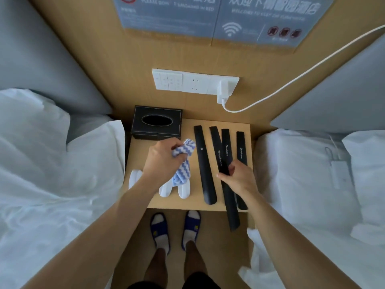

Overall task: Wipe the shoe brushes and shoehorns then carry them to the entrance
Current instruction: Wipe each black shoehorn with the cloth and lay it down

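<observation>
A person stands at a wooden bedside table (137, 163) between two white-sheeted beds, four black shoehorns and a set of white shoe brushes laid out on its top. The left hand (164, 158) is bunched tight around a blue-and-white zigzag cloth (183, 163), whose loose end hangs down over the white shoe brushes (165, 189) lined along the table's near edge. The right hand (239, 176) has its thumb and fingers closed on the third shoehorn (226, 147), which is pulled toward the person so that its near end juts past the table's front edge. All four shoehorns run lengthwise from the wall toward the person, side by side and nearly parallel: the leftmost shoehorn (203, 163) shows its plain side with a small pale dot, the second shoehorn (216, 147) and the rightmost shoehorn (241, 147) carry the word "Shoehorn" in white along their length. At the table's back left corner sits a black tissue box (157, 123); its oval slot looks dark, and no tissue shows in it. On the wall above, a white charger (225, 89) is plugged into the outlet panel (193, 81), its cable (291, 80) trailing off to the right. The person wears blue slippers (159, 228) over white socks.
</observation>
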`<state>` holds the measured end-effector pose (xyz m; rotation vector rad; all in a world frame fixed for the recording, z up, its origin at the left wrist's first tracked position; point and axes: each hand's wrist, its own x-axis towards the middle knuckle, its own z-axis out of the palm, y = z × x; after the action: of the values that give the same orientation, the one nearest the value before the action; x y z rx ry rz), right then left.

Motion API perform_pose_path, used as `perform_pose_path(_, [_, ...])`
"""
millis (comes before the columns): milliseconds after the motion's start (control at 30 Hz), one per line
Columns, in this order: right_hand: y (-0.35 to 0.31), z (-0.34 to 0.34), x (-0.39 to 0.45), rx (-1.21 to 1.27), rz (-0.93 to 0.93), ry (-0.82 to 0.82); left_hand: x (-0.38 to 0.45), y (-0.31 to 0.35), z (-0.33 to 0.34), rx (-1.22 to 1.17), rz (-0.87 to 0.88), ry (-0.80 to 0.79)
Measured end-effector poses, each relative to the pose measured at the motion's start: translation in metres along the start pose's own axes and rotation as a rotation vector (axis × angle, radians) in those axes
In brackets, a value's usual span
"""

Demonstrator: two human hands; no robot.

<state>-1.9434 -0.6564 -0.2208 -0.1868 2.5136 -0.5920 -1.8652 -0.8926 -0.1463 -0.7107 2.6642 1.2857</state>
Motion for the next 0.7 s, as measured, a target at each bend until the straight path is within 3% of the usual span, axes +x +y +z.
perform_pose_path(267, [0.009,0.034,0.088,-0.140,0.210,-0.038,0.015,-0.017,0.018,-0.029,-0.054,0.050])
perform_pose_path(700, [0.005,0.075,0.160,-0.352,0.264,0.000,0.045,-0.040,0.039,-0.084,-0.102,0.120])
